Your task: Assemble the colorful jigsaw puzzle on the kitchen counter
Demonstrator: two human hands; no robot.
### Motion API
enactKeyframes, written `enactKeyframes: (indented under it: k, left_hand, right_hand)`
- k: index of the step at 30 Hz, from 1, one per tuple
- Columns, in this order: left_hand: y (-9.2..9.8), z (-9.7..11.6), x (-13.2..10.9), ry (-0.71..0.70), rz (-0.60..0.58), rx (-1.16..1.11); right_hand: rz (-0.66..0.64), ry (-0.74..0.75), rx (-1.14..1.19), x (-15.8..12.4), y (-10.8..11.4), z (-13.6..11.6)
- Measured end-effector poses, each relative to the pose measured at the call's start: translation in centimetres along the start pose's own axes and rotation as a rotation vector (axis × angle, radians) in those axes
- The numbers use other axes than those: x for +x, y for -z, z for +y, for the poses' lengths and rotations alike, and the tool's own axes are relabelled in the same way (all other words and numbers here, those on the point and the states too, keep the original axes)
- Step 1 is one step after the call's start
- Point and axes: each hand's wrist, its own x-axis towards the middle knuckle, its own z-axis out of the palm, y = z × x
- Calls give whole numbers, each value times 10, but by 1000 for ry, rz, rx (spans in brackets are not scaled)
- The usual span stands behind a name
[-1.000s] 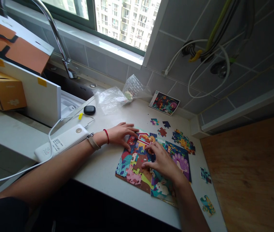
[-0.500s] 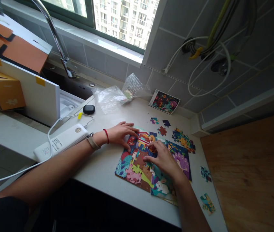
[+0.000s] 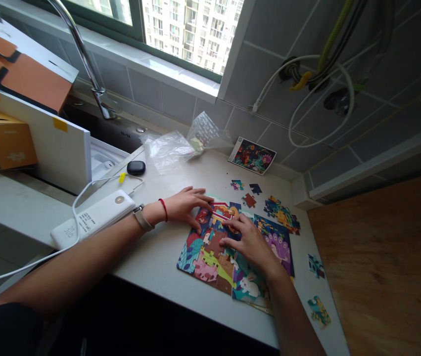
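Note:
A colourful jigsaw puzzle (image 3: 210, 259), partly assembled, lies on the white counter (image 3: 158, 252). My left hand (image 3: 188, 205) rests flat at the puzzle's upper left edge, fingers spread and touching the pieces there. My right hand (image 3: 249, 240) lies on the puzzle's middle, fingers curved and pressing down on the joined pieces; nothing is held in it that I can see. Loose pieces (image 3: 249, 200) lie just beyond the puzzle, and a small joined cluster (image 3: 282, 215) sits at its upper right.
A reference picture card (image 3: 252, 156) leans at the wall. Crumpled plastic bags (image 3: 180, 146), a black earbud case (image 3: 136, 167) and a white power bank (image 3: 95, 217) with a cable are to the left. Two loose pieces (image 3: 317, 289) lie at right. Boxes (image 3: 17, 113) and a faucet (image 3: 84, 54) stand far left.
My right hand has shifted slightly up and to the right over the puzzle, fingers still pressing. My left hand has stayed in place.

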Motion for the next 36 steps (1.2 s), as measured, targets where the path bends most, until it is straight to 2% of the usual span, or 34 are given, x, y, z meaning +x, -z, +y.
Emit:
enactKeyframes:
  k: [9,16,21,36]
  left_hand:
    - [-3,-7,0,-32,24,7]
    - [-1,-3,0,-26,8,21]
    - [0,-3,0,-25,11,13]
    - [-2,-4,0,-15,-1,16]
  right_hand:
    - [-93,85,39,-1,10,7]
    - [-76,69,40,-2,11,5]
    - [-9,33,-79,-2,11,7]
    - [-40,29,-98,-2,18,8]
